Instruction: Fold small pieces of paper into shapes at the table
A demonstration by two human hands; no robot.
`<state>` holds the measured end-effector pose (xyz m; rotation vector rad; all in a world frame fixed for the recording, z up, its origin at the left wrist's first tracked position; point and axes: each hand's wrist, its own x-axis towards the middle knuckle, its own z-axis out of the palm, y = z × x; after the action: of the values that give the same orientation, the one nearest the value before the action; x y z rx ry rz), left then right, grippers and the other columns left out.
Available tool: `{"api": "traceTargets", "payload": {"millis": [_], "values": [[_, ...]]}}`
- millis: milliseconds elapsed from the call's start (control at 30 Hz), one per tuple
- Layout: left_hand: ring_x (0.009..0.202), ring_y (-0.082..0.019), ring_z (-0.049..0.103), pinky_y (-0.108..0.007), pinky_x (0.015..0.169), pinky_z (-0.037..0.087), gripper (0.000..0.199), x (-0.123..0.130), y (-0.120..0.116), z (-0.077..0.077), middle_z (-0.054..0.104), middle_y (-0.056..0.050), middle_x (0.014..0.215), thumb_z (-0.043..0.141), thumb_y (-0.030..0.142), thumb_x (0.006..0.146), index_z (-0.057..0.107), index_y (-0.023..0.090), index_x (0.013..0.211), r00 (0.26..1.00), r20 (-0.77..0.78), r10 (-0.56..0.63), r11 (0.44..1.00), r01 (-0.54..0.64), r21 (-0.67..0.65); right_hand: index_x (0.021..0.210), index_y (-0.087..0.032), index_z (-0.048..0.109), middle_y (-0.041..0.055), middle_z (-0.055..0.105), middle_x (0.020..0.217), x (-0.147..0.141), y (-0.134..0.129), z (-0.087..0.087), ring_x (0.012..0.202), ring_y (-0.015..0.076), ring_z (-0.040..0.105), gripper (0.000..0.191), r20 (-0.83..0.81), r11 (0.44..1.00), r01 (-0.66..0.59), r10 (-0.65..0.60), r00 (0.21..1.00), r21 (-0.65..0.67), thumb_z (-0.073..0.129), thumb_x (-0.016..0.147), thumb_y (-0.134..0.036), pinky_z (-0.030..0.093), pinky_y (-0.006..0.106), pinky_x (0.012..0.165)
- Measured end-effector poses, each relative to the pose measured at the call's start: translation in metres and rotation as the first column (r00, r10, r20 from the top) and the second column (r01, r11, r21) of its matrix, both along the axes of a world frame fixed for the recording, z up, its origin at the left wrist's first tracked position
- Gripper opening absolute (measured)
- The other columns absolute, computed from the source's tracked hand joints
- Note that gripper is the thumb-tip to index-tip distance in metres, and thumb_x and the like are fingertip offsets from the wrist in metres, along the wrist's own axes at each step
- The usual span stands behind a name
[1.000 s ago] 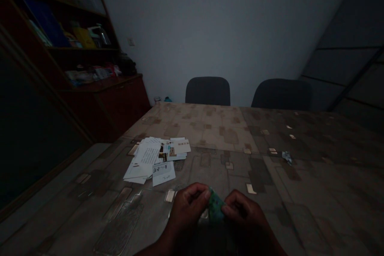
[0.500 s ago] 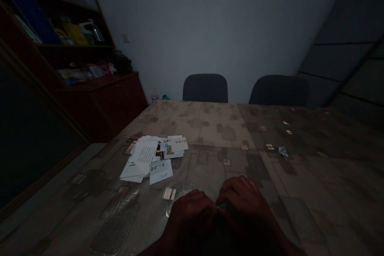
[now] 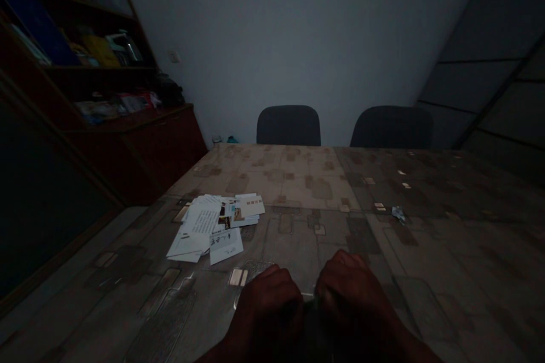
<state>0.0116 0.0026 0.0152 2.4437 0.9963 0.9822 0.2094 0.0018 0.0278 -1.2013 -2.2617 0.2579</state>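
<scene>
In the head view, the light is dim and the two hands come up from the bottom edge, knuckles uppermost. The left hand (image 3: 272,306) and the right hand (image 3: 349,295) are close together but apart, each with its fingers curled shut. Between them, low down near the bottom edge, is a small dark green piece (image 3: 311,313), pinched by both hands as far as the gloom lets one see; its lower part sinks into shadow, so its outline cannot be made out. The thumbs and fingertips are hidden behind the knuckles, and the forearms are cut off below.

Ahead and to the left, a loose pile of cards and papers (image 3: 202,224) lies on the patterned tablecloth (image 3: 289,181), many sheets largely covered by others. One sheet has several rows of fine dark characters; the card nearest the viewer bears bolder, brush-like characters, and a paler card at the back has a short brownish line. All are too small to read. A crumpled silvery scrap (image 3: 398,214) lies to the right.

Two dark chairs (image 3: 288,125) are partly hidden by the table's far edge. On the shelves (image 3: 102,68), cut off at left, any labels are lost in darkness.
</scene>
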Motion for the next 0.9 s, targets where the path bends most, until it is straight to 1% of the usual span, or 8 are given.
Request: {"api": "traceTargets", "payload": {"millis": [33,100,233,533,633,733,833,900], "values": [[0.059,-0.015,0.052,-0.025,0.056,0.035,0.021,0.0,0.0,0.0,0.059,-0.003,0.06,0.05,0.007,0.079,0.056,0.017,0.061,1.0,0.0,0.011,1.0,-0.011,-0.006,0.066,-0.019,0.06,0.0008,0.062,0.065,0.001,0.0,0.003,0.069,0.0173,0.052,0.017,-0.03,0.998,0.049,-0.05,0.998,-0.025,0.051,0.073,-0.006,0.031,0.032,0.068],[0.06,-0.015,0.052,-0.025,0.056,0.035,0.021,0.0,0.0,0.0,0.059,-0.003,0.061,0.05,0.009,0.081,0.057,0.017,0.063,1.0,0.005,0.014,1.0,-0.014,-0.025,0.071,-0.019,0.06,0.0009,0.062,0.069,0.001,0.0,0.007,0.071,0.0168,0.053,0.014,-0.078,0.996,0.025,-0.032,0.996,-0.08,0.053,0.079,-0.009,0.032,0.03,0.067],[0.059,-0.015,0.053,-0.026,0.058,0.036,0.023,0.0,-0.001,0.001,0.059,-0.003,0.06,0.05,0.013,0.085,0.057,0.017,0.064,0.999,0.037,-0.021,0.999,0.023,-0.044,0.073,-0.019,0.059,0.0001,0.061,0.072,-0.006,-0.005,0.004,0.072,0.017,0.052,0.012,-0.156,0.997,-0.054,0.044,0.987,-0.056,0.055,0.084,-0.016,0.031,0.031,0.069],[0.059,-0.015,0.053,-0.025,0.056,0.036,0.023,0.002,-0.004,-0.003,0.06,-0.003,0.061,0.051,0.013,0.085,0.061,0.016,0.065,0.999,0.041,0.02,0.998,-0.017,-0.059,0.069,-0.019,0.054,-0.0013,0.056,0.066,-0.015,-0.007,-0.01,0.07,0.016,0.049,0.013,-0.187,0.999,0.008,0.0,0.982,0.043,0.054,0.082,-0.016,0.029,0.03,0.069],[0.059,-0.015,0.053,-0.025,0.057,0.036,0.019,0.0,-0.002,-0.008,0.06,-0.003,0.061,0.052,0.01,0.081,0.061,0.017,0.065,0.997,0.072,0.01,0.998,-0.006,-0.06,0.067,-0.019,0.053,-0.0015,0.057,0.066,-0.009,-0.003,-0.01,0.069,0.0158,0.049,0.013,-0.154,0.999,-0.004,0.012,0.988,0.05,0.054,0.074,-0.009,0.029,0.03,0.068],[0.06,-0.015,0.055,-0.023,0.056,0.034,0.017,-0.005,0.002,-0.01,0.061,-0.003,0.063,0.053,0.004,0.072,0.061,0.017,0.064,0.996,0.062,0.062,0.989,-0.053,-0.138,0.069,-0.019,0.053,-0.0018,0.058,0.067,0.004,0.003,-0.008,0.068,0.0153,0.051,0.016,-0.112,1.0,-0.017,0.015,0.994,-0.017,0.054,0.066,-0.003,0.03,0.028,0.066],[0.059,-0.014,0.054,-0.022,0.054,0.032,0.02,-0.009,0.005,-0.008,0.06,-0.001,0.06,0.051,-0.001,0.064,0.059,0.016,0.059,0.992,0.027,0.126,0.966,-0.116,-0.231,0.067,-0.019,0.051,-0.0012,0.058,0.066,0.013,0.007,-0.005,0.068,0.0163,0.052,0.017,-0.08,0.998,-0.001,-0.004,0.997,-0.057,0.052,0.066,-0.002,0.031,0.028,0.065],[0.058,-0.014,0.054,-0.021,0.054,0.032,0.02,-0.009,0.006,-0.006,0.058,-0.001,0.058,0.05,-0.002,0.062,0.057,0.016,0.057,0.992,0.032,0.123,0.965,-0.112,-0.239,0.066,-0.019,0.05,-0.001,0.058,0.065,0.014,0.007,-0.004,0.068,0.0165,0.052,0.017,-0.071,0.998,0.016,-0.021,0.997,-0.063,0.051,0.065,-0.002,0.031,0.029,0.066]]}}
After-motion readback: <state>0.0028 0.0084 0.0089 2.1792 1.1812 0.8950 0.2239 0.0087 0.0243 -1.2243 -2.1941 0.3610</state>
